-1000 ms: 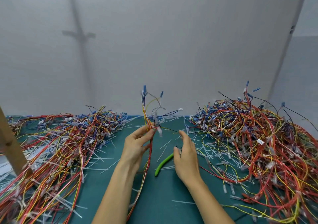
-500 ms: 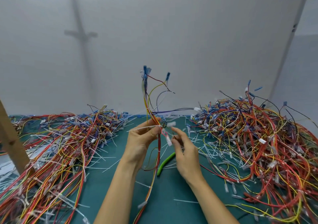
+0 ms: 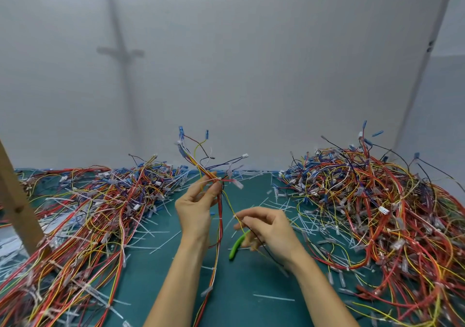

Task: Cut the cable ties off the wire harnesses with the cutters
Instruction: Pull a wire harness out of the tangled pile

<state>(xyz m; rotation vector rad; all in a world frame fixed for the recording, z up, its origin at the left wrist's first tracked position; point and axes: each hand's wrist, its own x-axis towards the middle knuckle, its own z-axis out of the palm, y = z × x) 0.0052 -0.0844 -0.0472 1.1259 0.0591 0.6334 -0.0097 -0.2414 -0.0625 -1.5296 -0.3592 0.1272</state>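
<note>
Over a teal mat [image 3: 241, 284] below a grey wall [image 3: 251, 75], the left hand [image 3: 195, 208] pinches a wire harness [image 3: 221, 211] upright, the right hand [image 3: 271, 228] its trailing wires. The cutters [image 3: 235, 247] lie on the mat beneath.

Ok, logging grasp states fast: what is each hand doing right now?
Left hand: pinching the wire harness, held upright.
Right hand: fingers curled, blurred; seemingly gripping the green-handled cutters.

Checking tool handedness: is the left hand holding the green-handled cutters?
No, the left hand pinches a wire harness, while the cutters show below the right hand.
</note>
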